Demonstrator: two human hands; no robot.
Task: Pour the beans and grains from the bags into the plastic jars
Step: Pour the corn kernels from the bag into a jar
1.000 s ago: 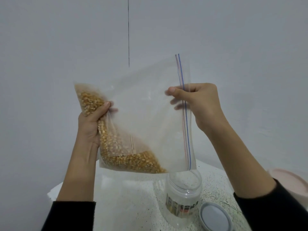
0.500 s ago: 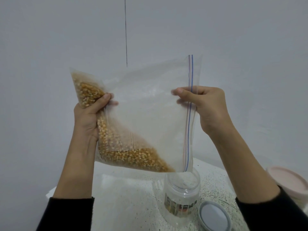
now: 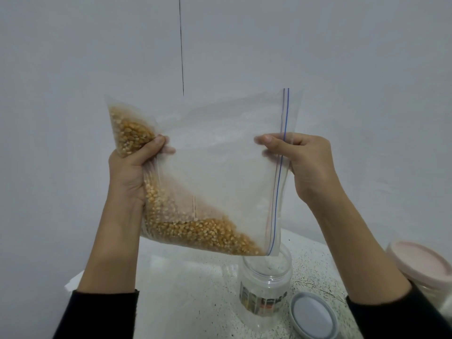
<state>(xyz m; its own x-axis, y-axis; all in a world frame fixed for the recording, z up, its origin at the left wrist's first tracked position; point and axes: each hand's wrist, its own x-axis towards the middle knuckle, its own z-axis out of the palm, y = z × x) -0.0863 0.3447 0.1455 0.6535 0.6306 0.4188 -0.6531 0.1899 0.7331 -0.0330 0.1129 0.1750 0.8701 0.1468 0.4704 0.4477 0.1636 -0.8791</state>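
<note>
You've got the zip bag up in the air on its side, long axis roughly level, zip edge running vertically on the right. Your left hand grips the closed bottom end, thumb and fingers curled round a bunch of the corn kernels. Your right hand pinches the zip strip, thumb across the front, fingers behind. Kernels sit along the lower edge, banked toward your left hand and thinning to a point just short of the zip. The relation that matters: the bag's lower right corner hangs directly over the mouth of the open plastic jar, close above the rim, not visibly touching. The jar stands near the bench's right side, so your right hand is nearer to it. Can't tell whether the zip is open at that corner. Grey lid lies just right of the jar; pink-lidded container at the far right edge. My read: raise the left end and kernels run to that corner.
</note>
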